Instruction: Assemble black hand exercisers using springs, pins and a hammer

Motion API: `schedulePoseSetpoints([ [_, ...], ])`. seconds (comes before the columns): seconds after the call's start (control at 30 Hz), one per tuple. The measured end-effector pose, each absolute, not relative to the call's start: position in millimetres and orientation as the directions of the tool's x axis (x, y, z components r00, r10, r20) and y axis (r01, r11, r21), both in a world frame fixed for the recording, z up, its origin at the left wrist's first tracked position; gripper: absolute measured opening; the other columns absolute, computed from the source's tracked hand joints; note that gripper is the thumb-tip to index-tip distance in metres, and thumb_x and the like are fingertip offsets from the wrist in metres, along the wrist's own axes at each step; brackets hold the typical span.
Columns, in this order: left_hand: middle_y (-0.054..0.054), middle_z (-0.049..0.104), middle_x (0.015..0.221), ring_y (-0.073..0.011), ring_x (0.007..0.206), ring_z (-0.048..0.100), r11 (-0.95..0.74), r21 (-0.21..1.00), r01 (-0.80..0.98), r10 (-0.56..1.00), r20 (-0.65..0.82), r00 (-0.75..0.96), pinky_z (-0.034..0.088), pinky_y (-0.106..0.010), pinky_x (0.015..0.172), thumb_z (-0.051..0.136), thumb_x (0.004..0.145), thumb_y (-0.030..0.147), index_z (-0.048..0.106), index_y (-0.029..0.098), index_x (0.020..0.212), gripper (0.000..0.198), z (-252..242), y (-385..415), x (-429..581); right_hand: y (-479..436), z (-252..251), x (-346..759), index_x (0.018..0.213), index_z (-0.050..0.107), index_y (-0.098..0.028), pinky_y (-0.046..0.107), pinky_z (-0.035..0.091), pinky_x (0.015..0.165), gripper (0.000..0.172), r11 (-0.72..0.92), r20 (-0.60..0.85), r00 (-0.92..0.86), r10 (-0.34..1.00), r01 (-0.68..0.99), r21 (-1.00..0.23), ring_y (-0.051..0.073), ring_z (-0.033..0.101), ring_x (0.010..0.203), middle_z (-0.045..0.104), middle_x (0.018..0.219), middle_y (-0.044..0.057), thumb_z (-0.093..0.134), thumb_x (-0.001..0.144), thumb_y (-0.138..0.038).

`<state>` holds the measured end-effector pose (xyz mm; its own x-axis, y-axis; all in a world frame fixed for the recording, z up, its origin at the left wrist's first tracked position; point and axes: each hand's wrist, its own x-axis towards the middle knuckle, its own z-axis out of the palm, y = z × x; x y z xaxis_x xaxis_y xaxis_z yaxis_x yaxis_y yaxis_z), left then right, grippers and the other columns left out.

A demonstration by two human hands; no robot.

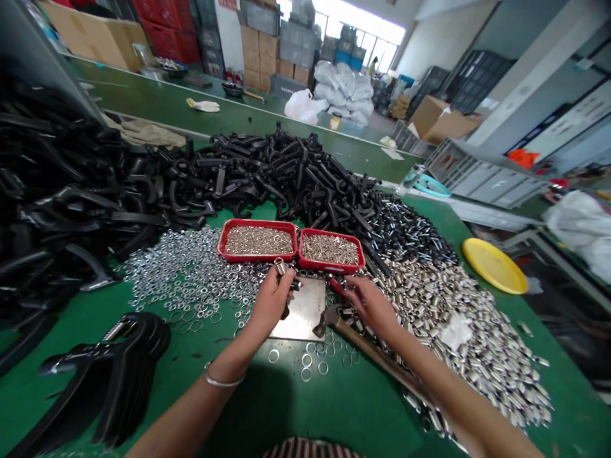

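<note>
My left hand [273, 299] is closed on a small black part with a metal sleeve at its top [281, 268], held over a grey metal plate [305, 313]. My right hand [370, 304] rests on the heap of silver sleeves [468, 337], fingers curled near a small red-tipped piece; what it grips I cannot make out. A hammer [334, 318] lies under my right forearm, its head by the plate. Two red trays [256, 240] [330, 249] of small metal pieces stand just beyond the plate.
Silver washers [191, 273] are spread left of the plate. A large pile of black handles [143, 184] fills the left and back. Stacked black parts [109, 369] lie near left. A yellow dish [494, 265] sits at the right edge. Crates and boxes stand behind.
</note>
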<state>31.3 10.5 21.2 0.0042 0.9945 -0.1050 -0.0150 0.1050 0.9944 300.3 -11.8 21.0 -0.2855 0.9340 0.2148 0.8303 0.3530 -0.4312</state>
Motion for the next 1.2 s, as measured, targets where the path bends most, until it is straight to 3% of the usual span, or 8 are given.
schedulePoseSetpoints([
  [0.13, 0.000, 0.067, 0.084, -0.0105, 0.060, 0.055, 0.125, 0.991, -0.058, 0.991, -0.127, -0.035, 0.044, -0.023, 0.062, 0.053, 0.092, 0.051, 0.053, 0.020, 0.096, 0.031, 22, 12, 30, 39, 28, 412, 0.121, 0.058, -0.007, 0.043, 0.042, 0.095, 0.032, -0.143, 0.281, 0.169, 0.945, 0.983, -0.112, 0.031, 0.053, 0.113, 0.059, 0.119, 0.024, 0.044, 0.094, -0.018],
  [0.37, -0.001, 0.068, 0.082, -0.0089, 0.057, 0.055, 0.158, 0.979, -0.130, 0.987, -0.152, 0.055, 0.044, -0.022, 0.059, 0.057, 0.088, 0.053, 0.054, 0.018, 0.093, 0.035, 27, 3, 36, 83, 38, 470, 0.085, 0.061, -0.014, 0.035, 0.040, 0.073, 0.005, -0.156, 0.135, 0.164, 0.977, 0.985, -0.071, 0.025, 0.056, 0.082, 0.065, 0.088, 0.016, 0.058, 0.082, -0.017],
  [0.5, -0.002, 0.067, 0.080, -0.0082, 0.057, 0.053, 0.213, 0.931, -0.295, 0.977, -0.205, 0.059, 0.043, -0.021, 0.058, 0.059, 0.086, 0.052, 0.053, 0.018, 0.091, 0.035, 25, 9, 35, 53, 49, 438, 0.095, 0.059, -0.017, 0.037, 0.041, 0.068, 0.018, -0.202, 0.312, 0.251, 0.917, 0.963, -0.181, 0.025, 0.058, 0.075, 0.066, 0.088, 0.013, 0.060, 0.087, -0.033],
  [0.57, -0.001, 0.066, 0.079, -0.0077, 0.056, 0.053, 0.230, 0.908, -0.350, 0.973, -0.221, 0.065, 0.042, -0.021, 0.058, 0.061, 0.086, 0.051, 0.053, 0.019, 0.091, 0.034, 22, 10, 36, 24, 54, 394, 0.101, 0.059, -0.019, 0.036, 0.044, 0.067, 0.029, -0.107, 0.354, 0.262, 0.898, 0.909, -0.402, 0.024, 0.060, 0.072, 0.067, 0.086, 0.009, 0.064, 0.086, -0.044],
  [0.67, -0.001, 0.065, 0.078, -0.0079, 0.057, 0.053, 0.252, 0.899, -0.357, 0.968, -0.238, 0.082, 0.043, -0.022, 0.059, 0.062, 0.085, 0.052, 0.053, 0.019, 0.090, 0.035, 22, 8, 39, -20, 59, 308, 0.103, 0.060, -0.023, 0.034, 0.050, 0.070, 0.027, 0.180, 0.241, -0.027, 0.970, 0.746, -0.641, 0.021, 0.065, 0.077, 0.069, 0.093, 0.006, 0.064, 0.088, -0.046],
  [0.77, -0.001, 0.065, 0.081, -0.0083, 0.058, 0.054, 0.253, 0.902, -0.351, 0.968, -0.231, 0.101, 0.043, -0.022, 0.059, 0.062, 0.085, 0.054, 0.053, 0.019, 0.091, 0.036, 24, 3, 41, -39, 59, 243, 0.103, 0.061, -0.024, 0.035, 0.052, 0.075, 0.020, 0.326, 0.270, -0.190, 0.944, 0.669, -0.668, 0.021, 0.066, 0.082, 0.068, 0.095, 0.005, 0.064, 0.091, -0.038],
  [1.0, -0.001, 0.063, 0.086, -0.0116, 0.068, 0.057, 0.175, 0.962, -0.211, 0.978, -0.146, 0.147, 0.047, -0.024, 0.066, 0.058, 0.088, 0.052, 0.057, 0.020, 0.095, 0.033, 32, 0, 34, -32, 56, 222, 0.101, 0.060, -0.023, 0.037, 0.053, 0.076, 0.014, 0.381, 0.322, -0.219, 0.921, 0.671, -0.635, 0.022, 0.065, 0.082, 0.067, 0.094, 0.006, 0.062, 0.092, -0.033],
  [1.2, 0.001, 0.061, 0.084, -0.0123, 0.069, 0.057, 0.146, 0.981, -0.127, 0.974, -0.121, 0.190, 0.047, -0.024, 0.066, 0.059, 0.089, 0.048, 0.057, 0.020, 0.093, 0.028, 37, -3, 36, -40, 44, 219, 0.108, 0.060, -0.025, 0.046, 0.052, 0.091, 0.016, 0.495, 0.351, -0.349, 0.869, 0.608, -0.621, 0.027, 0.065, 0.102, 0.068, 0.105, 0.008, 0.061, 0.093, -0.029],
])
